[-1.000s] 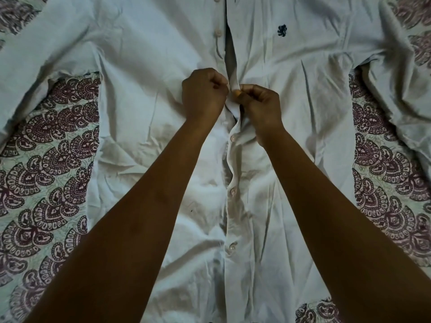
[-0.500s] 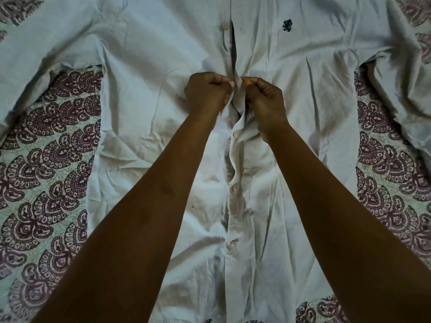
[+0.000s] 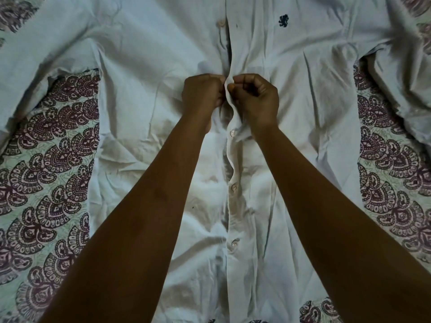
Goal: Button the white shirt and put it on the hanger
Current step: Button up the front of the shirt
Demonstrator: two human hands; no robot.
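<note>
White shirt [image 3: 303,113] placket between both hands' fingers [image 3: 233,86]

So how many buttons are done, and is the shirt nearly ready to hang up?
Three buttons below the hands look fastened. The left hand and right hand are pinching the front edges of the white shirt together, working on the next one. The button above looks undone. No hanger is in view, so hanging is still left.

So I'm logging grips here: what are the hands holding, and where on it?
Both the left hand and right hand pinch the white shirt at its front placket edges, mid-chest.
</note>
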